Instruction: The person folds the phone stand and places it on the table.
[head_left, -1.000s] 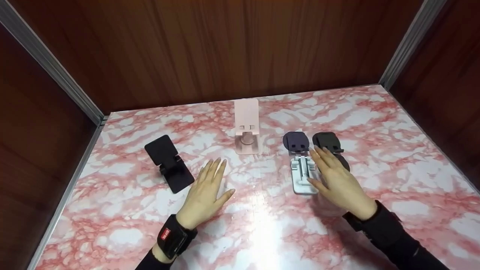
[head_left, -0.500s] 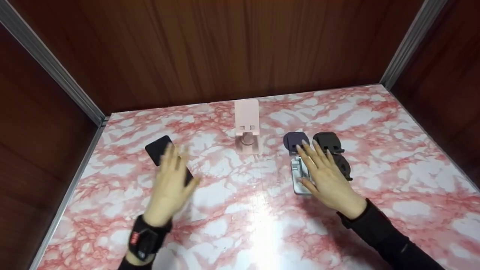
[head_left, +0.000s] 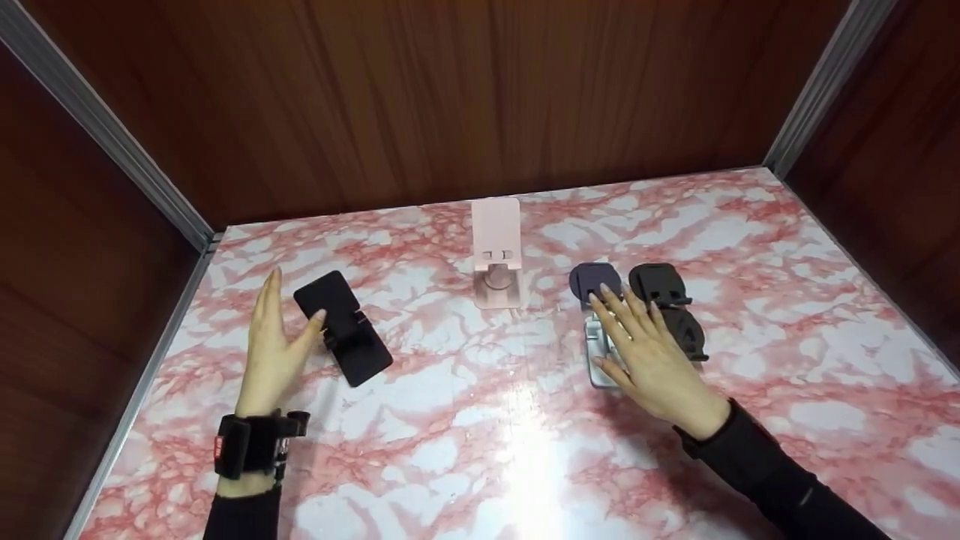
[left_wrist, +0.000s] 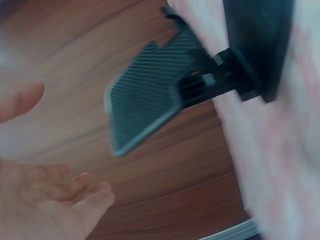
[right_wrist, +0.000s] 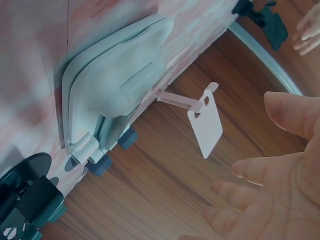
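Observation:
On the left stands a black phone stand (head_left: 343,328), unfolded, its ribbed plate (left_wrist: 147,90) facing the palm in the left wrist view. My left hand (head_left: 274,352) is just left of it, thumb spread from straight fingers. In the head view the thumb tip overlaps the stand's edge; in the left wrist view a gap shows. My right hand (head_left: 649,360) hovers with fingers extended over a pale folded phone stand (head_left: 599,360), mostly covered in the head view. The right wrist view shows this pale stand (right_wrist: 117,85) apart from the fingers. Neither hand holds anything.
A pink phone stand (head_left: 496,232) stands upright at the back middle. Beyond my right hand are a purple stand (head_left: 589,277), a dark olive stand (head_left: 658,282) and a black stand (head_left: 684,330). Wood panels (head_left: 465,97) enclose the marbled table (head_left: 450,442).
My left hand has moved left, passing over the black phone stand to its left side, and turned thumb-side up. My right hand has shifted slightly left over the pale stand.

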